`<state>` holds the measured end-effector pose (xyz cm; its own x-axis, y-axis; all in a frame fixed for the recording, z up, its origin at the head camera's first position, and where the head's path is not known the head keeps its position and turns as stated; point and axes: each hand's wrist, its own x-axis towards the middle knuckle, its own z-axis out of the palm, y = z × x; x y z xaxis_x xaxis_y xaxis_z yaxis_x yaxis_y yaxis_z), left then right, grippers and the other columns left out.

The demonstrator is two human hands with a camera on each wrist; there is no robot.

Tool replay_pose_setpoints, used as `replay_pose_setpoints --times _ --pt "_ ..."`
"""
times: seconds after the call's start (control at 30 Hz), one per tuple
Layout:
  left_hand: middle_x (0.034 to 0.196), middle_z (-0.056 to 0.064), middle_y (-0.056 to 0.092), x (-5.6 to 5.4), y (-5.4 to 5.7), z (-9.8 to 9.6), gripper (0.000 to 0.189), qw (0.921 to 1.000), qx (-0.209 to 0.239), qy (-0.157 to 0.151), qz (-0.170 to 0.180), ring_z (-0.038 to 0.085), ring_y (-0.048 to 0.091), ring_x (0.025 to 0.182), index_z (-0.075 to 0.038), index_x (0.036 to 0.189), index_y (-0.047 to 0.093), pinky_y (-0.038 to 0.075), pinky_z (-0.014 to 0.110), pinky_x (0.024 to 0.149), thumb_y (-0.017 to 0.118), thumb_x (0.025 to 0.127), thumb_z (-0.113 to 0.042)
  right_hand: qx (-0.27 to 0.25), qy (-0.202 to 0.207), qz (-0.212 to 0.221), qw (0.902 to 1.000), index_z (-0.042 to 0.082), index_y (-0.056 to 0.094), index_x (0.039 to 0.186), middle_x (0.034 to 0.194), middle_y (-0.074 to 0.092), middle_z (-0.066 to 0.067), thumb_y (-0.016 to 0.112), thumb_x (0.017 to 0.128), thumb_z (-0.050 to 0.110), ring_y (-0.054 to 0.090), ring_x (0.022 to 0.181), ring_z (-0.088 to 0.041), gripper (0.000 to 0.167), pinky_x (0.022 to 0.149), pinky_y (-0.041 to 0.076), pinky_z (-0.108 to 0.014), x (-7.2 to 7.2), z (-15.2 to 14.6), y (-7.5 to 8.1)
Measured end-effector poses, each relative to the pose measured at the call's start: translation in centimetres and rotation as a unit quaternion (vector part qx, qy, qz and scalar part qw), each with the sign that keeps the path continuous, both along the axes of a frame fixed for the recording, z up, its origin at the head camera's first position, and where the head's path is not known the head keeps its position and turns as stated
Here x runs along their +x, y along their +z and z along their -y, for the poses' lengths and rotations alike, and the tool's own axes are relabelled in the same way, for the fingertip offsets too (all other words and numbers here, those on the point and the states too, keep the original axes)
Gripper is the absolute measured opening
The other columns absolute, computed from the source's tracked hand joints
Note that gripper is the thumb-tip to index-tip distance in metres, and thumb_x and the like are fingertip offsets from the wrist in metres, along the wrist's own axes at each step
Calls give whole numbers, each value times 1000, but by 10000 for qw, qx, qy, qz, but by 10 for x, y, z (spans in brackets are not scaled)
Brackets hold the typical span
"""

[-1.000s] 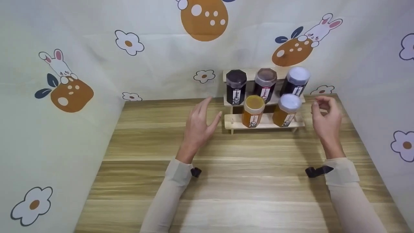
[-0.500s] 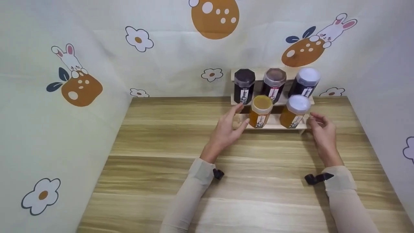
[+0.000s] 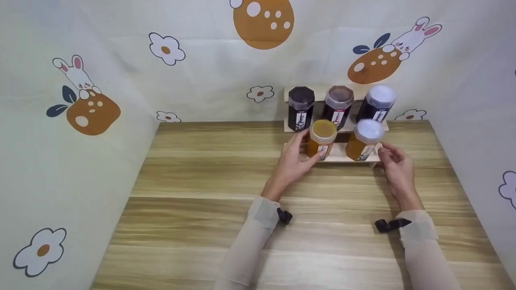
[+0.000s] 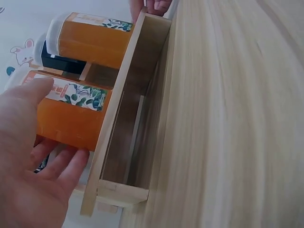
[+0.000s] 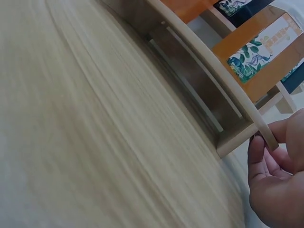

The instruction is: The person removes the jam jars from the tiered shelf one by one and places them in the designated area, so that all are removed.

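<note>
On the lower step of a small two-tier wooden rack (image 3: 340, 152) stand two jars of amber contents. My left hand (image 3: 293, 161) grips the left amber jar (image 3: 321, 141), thumb across its label and fingers behind its far side, as the left wrist view shows. That jar's base is right at the step board (image 4: 111, 118). At the rack's right end my right hand (image 3: 399, 169) pinches the tip of the lower board (image 5: 270, 137) between thumb and fingers. The right amber jar (image 3: 358, 148), with a whitish lid, stands just left of it.
Behind, the upper step carries a dark jar (image 3: 301, 110), a dark red jar (image 3: 338, 110) and a white-lidded dark jar (image 3: 377, 106). The rack stands on a wood-grain table (image 3: 209, 225) close to a printed cloth backdrop (image 3: 209, 80).
My left hand has moved right from beside the rack and taken hold of the left amber jar. The right hand has come down and left onto the lower board's end.
</note>
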<state>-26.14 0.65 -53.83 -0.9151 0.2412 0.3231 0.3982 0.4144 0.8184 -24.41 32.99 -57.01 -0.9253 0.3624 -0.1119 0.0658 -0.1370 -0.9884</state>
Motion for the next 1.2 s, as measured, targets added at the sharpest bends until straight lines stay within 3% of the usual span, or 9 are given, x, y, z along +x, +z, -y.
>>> replay_pose_setpoints --times 0.23,0.57,0.77,0.97,1.2 --pt "155 0 60 6 -7 -11 93 9962 -370 789 -3 18 61 135 -25 159 45 55 37 115 87 85 -62 -367 -60 -68 9993 -5 63 143 101 81 7 73 102 8 72 87 -5 44 76 63 -16 3 2 -6" --pt "147 5 67 9 -13 -27 89 9885 -548 1292 -560 21 68 130 -18 154 51 59 38 111 89 84 -58 -271 -251 -172 9992 -5 66 141 100 81 7 76 101 9 71 84 -4 44 73 62 -16 4 2 -6" --pt "143 4 70 9 -15 -33 85 9822 -661 1619 -680 19 70 126 -18 152 54 61 37 107 88 86 -59 -189 -253 -143 9994 -5 66 141 99 81 8 76 101 10 70 82 -3 44 70 61 -15 1 1 -6" --pt "137 6 72 11 -14 -29 80 9797 -579 1729 -836 22 72 122 -13 147 58 62 37 104 90 86 -52 -161 -168 -85 9997 -2 67 141 99 81 8 75 101 11 71 80 -5 43 71 62 -16 0 2 -5" --pt "135 7 72 18 -13 -8 78 9834 -400 1507 -930 23 73 119 -11 145 59 63 36 102 92 83 -44 -172 -180 -136 9996 -4 66 142 97 81 6 75 102 11 72 79 -6 44 72 63 -17 1 0 -5"
